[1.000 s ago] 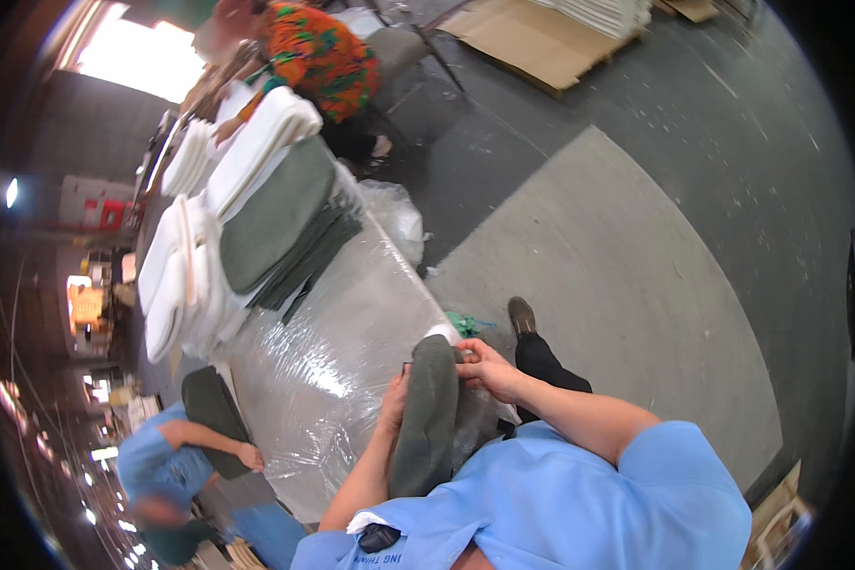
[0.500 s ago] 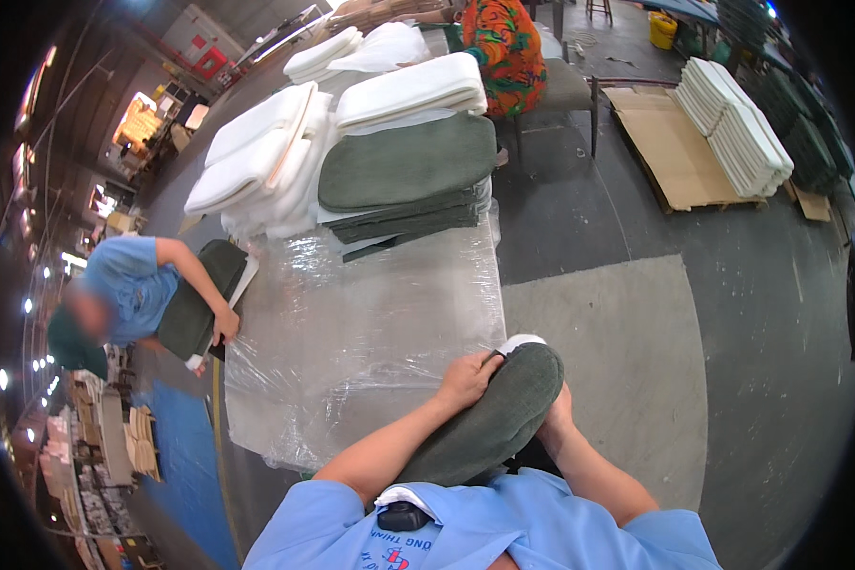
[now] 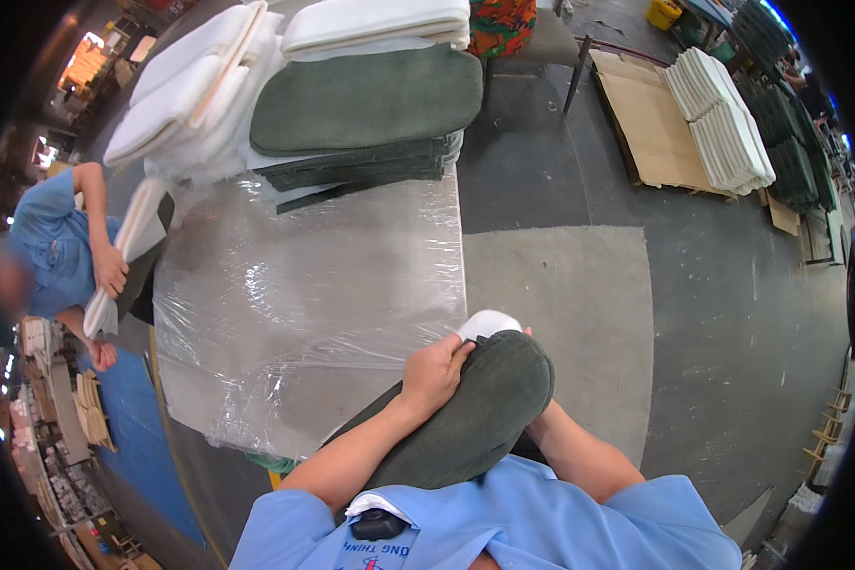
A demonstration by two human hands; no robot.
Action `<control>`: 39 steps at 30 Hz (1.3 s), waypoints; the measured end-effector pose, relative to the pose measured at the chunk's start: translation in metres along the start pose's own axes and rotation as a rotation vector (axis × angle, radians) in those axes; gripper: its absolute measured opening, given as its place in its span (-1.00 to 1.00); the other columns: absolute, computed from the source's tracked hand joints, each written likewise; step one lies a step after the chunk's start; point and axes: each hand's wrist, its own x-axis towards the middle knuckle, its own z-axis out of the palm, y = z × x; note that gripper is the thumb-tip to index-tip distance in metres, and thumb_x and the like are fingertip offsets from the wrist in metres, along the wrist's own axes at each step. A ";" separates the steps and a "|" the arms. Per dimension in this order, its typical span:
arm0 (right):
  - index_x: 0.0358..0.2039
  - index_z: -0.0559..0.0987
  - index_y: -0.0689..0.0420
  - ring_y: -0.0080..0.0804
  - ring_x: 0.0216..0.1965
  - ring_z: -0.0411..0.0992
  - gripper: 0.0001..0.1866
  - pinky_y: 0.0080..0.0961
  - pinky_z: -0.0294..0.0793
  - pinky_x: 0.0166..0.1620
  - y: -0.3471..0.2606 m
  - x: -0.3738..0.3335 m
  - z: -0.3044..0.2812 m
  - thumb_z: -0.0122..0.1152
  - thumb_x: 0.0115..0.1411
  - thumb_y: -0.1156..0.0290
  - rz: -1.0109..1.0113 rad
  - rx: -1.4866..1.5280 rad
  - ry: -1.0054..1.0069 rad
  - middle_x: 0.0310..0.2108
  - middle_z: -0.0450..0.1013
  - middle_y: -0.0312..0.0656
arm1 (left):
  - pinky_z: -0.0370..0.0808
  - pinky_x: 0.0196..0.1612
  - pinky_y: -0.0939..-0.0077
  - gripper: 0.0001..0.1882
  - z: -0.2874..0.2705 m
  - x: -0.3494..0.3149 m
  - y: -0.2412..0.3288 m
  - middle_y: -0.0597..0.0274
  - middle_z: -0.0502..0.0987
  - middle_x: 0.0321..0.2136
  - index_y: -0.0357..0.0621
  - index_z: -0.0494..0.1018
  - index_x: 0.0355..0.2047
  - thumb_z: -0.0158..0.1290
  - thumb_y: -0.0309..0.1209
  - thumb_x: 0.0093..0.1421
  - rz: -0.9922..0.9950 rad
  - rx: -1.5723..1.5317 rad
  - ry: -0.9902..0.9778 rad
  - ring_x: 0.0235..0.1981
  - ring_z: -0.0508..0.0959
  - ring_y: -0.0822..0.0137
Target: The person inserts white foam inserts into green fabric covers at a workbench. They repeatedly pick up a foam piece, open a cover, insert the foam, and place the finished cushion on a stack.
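A dark green fabric cushion cover [image 3: 475, 408] lies slantwise in front of my body, its rounded end up and to the right. White padding [image 3: 490, 324] pokes out of the cover's opening at the top. My left hand [image 3: 434, 376] is closed on the edge of that opening, fingers curled over the fabric. Round the cover's right side reaches my right hand [image 3: 541, 414], gripping it from behind; most of its fingers are hidden by the cover, with one tip showing near the white padding.
A plastic-wrapped table [image 3: 313, 285] stands ahead, bearing stacked green covers [image 3: 370, 100] and white pads [image 3: 190, 81]. At the left a co-worker [image 3: 62, 237] handles a white pad and green cover. A chair [image 3: 546, 43] and cardboard with stacked white pads [image 3: 717, 123] are farther off.
My view has shifted, so the table sits farther left and up. More white padding shows at the opening. The co-worker has turned their cushion so its white side shows.
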 end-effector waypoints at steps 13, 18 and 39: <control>0.07 0.59 0.11 -0.26 -0.02 0.57 -0.18 -0.22 0.61 0.04 -0.008 0.024 0.025 -0.05 0.34 -0.46 0.169 -0.149 0.147 -0.04 0.59 -0.11 | 0.47 -0.38 0.09 -0.74 0.006 0.025 -0.008 0.07 0.51 -0.47 -0.18 0.49 -0.41 0.20 -0.28 0.34 0.132 0.004 0.088 -0.42 0.57 -0.06; 0.05 0.60 0.12 -0.28 -0.04 0.57 -0.20 -0.24 0.61 0.03 0.006 0.043 0.017 -0.04 0.35 -0.44 0.152 -0.194 0.192 -0.07 0.60 -0.12 | 0.46 -0.40 0.08 -0.72 0.009 0.039 -0.012 0.09 0.48 -0.49 -0.16 0.45 -0.46 0.21 -0.27 0.31 0.141 -0.020 0.074 -0.44 0.55 -0.05; -0.05 0.64 0.16 -0.36 -0.13 0.57 -0.26 -0.32 0.60 -0.03 -0.014 0.076 0.029 0.00 0.39 -0.36 0.075 -0.372 0.206 -0.19 0.61 -0.17 | 0.51 -0.32 0.07 -0.73 0.020 0.055 -0.037 0.13 0.53 -0.44 -0.10 0.50 -0.40 0.16 -0.20 0.35 0.204 -0.105 0.134 -0.36 0.59 -0.03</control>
